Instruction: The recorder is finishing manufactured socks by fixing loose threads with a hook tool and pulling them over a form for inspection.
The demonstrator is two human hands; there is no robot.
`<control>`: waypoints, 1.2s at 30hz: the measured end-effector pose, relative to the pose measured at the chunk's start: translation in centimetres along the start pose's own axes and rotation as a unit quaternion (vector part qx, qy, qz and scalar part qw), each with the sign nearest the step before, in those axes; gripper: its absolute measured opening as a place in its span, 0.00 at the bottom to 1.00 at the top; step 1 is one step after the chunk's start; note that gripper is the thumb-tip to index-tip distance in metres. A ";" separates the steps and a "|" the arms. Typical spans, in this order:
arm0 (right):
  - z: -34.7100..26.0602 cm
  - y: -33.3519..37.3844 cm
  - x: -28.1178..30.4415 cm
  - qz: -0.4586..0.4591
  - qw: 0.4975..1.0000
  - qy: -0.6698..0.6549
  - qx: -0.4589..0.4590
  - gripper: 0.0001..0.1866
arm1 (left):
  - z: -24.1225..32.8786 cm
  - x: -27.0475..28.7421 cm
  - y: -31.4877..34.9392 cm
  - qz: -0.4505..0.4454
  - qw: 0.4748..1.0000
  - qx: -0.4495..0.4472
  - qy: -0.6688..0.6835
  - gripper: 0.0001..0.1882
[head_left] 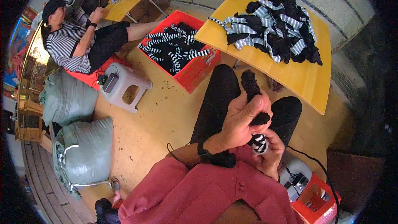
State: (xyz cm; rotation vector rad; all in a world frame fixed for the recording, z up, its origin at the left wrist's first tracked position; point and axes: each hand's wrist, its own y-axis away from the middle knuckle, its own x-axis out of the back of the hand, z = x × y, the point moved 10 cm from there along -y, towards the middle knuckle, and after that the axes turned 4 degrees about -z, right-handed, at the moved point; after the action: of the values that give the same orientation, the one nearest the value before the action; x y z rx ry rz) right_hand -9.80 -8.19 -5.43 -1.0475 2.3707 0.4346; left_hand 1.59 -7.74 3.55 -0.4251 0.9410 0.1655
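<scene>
My left hand [244, 116], closed, grips a fuzzy black knitted tube [249, 85] that looks like a sock. Its dark end sticks up above the thumb, and another part shows below it. Just beneath, my right hand [271, 153] is closed around a black-and-white striped section [260, 141], which seems to belong to the same piece; the join is hidden by my fingers. A pale rounded thing shows at the lower end of the stripes, too small to make out. Both hands are above my lap, close together.
Ahead right, a yellow table [215, 33] bears a heap of black and grey-striped knits [273, 25]. Left of it stands a red crate [186, 76] of striped knits. A seated person [74, 45], a grey stool [124, 85], stuffed sacks [85, 153] and a red basket [317, 207] surround me.
</scene>
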 end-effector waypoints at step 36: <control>0.3 -0.8 1.0 0.028 0.998 0.049 -0.033 0.20 | 0.7 2.7 -1.5 0.108 0.991 -0.021 -0.076 0.18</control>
State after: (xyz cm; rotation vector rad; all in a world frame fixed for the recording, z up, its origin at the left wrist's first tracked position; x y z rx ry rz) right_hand -9.69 -9.17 -6.36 -1.0559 2.4929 0.4943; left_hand 4.17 -8.92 2.12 -0.3443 0.8322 0.4103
